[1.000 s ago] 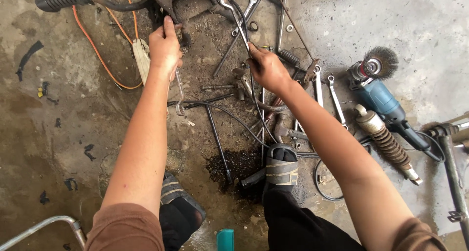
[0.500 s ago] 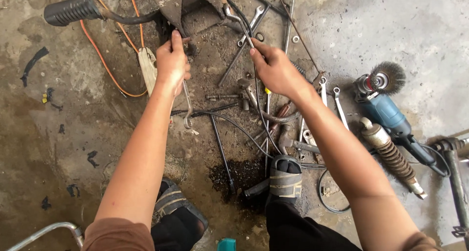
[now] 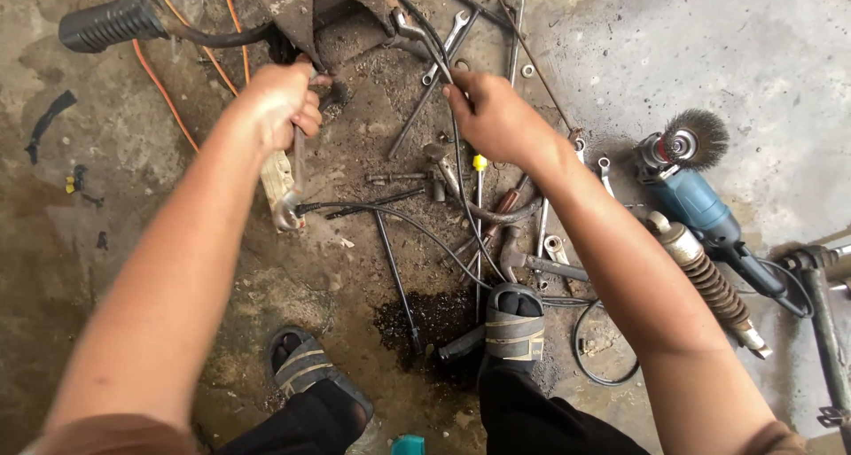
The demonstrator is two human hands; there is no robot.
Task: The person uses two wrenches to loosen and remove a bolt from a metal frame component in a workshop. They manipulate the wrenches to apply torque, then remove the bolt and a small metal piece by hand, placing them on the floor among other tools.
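The left hand (image 3: 282,105) is clenched around a metal wrench (image 3: 291,185) whose ring end hangs below the fist; its upper end is hidden. The right hand (image 3: 496,114) pinches a thin black cable (image 3: 461,189) that curves across the stained concrete floor (image 3: 691,38). Scattered spanners (image 3: 434,61), a hammer (image 3: 532,262), a blue angle grinder (image 3: 696,194) with wire brush and a coiled shock absorber (image 3: 709,278) lie around.

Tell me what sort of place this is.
Probably a motorcycle repair workshop floor: stained concrete strewn with wrenches, a blue angle grinder with a wire brush wheel, and a coil-spring shock absorber.
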